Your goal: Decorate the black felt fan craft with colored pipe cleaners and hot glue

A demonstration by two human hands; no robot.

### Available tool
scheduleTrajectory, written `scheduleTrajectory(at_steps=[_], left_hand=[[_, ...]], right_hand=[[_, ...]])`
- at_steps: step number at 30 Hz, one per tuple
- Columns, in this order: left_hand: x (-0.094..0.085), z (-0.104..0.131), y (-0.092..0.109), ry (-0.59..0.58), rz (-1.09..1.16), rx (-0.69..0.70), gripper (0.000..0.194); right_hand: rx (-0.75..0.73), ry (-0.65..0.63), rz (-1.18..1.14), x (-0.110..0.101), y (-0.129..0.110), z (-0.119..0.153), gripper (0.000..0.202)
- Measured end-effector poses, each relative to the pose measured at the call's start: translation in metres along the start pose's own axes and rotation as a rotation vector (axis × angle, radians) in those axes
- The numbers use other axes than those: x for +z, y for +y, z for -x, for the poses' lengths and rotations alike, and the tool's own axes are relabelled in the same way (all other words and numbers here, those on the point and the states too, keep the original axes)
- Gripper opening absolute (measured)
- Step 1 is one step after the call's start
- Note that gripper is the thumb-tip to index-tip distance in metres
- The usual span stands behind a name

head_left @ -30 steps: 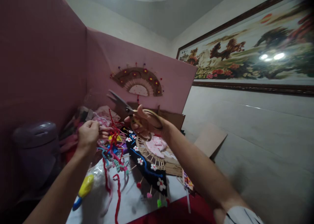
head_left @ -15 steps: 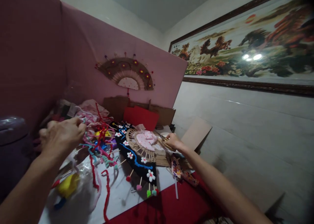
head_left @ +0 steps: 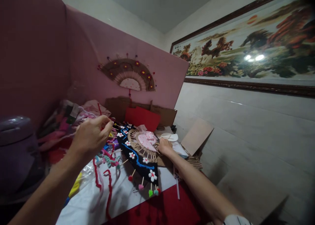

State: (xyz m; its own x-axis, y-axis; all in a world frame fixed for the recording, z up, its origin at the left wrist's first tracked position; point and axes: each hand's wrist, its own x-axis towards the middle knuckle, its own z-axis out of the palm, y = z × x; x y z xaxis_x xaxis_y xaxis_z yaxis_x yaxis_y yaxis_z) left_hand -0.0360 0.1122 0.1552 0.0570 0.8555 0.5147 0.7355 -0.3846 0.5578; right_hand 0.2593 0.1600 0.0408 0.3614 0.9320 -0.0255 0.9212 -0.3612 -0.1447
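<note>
A black fan-shaped piece (head_left: pixel 141 161) with white flowers, a wavy blue line and sticks tipped with coloured pompoms lies on the white sheet. Pink dotted cloth (head_left: pixel 147 140) covers its inner part. My left hand (head_left: pixel 94 133) is raised over the left end of the fan, thumb and fingers pinched together; what they hold, if anything, is too small to name. At the fan's inner edge, beside the dotted cloth, my right hand (head_left: pixel 165 146) is closed, and its fingertips and whatever they grip are hidden.
Pipe cleaners (head_left: pixel 108 192) and plastic wrapping lie at the left, near a purple bin (head_left: pixel 16 152). Red card (head_left: pixel 142 117) and cardboard (head_left: pixel 118 108) stand behind. Another fan (head_left: pixel 130 74) hangs on the pink panel (head_left: pixel 86 54). Red cloth (head_left: pixel 157 208) covers the front.
My left hand has moved right, from above the pipe cleaners to the fan's left end. My right hand has shifted left to the dotted cloth; the gold-handled scissors it held are now hidden.
</note>
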Motion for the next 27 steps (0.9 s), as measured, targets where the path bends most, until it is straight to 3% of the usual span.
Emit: scheduleTrajectory(at_steps=[3,9,12,14,17,19,22,27], left_hand=[[0.002,0.003,0.007,-0.013,-0.100,0.042,0.028],[0.009,0.005,0.008,0.013,-0.005,0.093,0.027],[0.014,0.004,0.006,-0.025,0.246,0.074,0.025],[0.018,0.004,0.006,-0.099,0.506,-0.012,0.023],[0.022,0.002,0.009,-0.203,0.890,-0.207,0.018],[0.023,0.002,0.011,-0.263,1.086,-0.318,0.018],[0.025,0.001,0.013,-0.330,1.243,-0.429,0.018],[0.027,0.000,0.013,-0.348,1.366,-0.494,0.014]], right_hand=[[-0.019,-0.041,0.050,-0.005,0.003,-0.003,0.030],[-0.114,-0.020,0.056,-0.029,0.032,0.014,0.027],[-0.174,0.006,0.026,-0.042,0.064,0.035,0.023],[-0.194,0.006,0.009,-0.045,0.089,0.052,0.020],[-0.200,-0.029,-0.008,-0.038,0.119,0.078,0.022],[-0.208,-0.038,-0.030,-0.025,0.132,0.092,0.037],[-0.229,-0.035,-0.074,-0.005,0.139,0.103,0.053],[-0.298,-0.003,-0.131,0.013,0.138,0.103,0.043]])
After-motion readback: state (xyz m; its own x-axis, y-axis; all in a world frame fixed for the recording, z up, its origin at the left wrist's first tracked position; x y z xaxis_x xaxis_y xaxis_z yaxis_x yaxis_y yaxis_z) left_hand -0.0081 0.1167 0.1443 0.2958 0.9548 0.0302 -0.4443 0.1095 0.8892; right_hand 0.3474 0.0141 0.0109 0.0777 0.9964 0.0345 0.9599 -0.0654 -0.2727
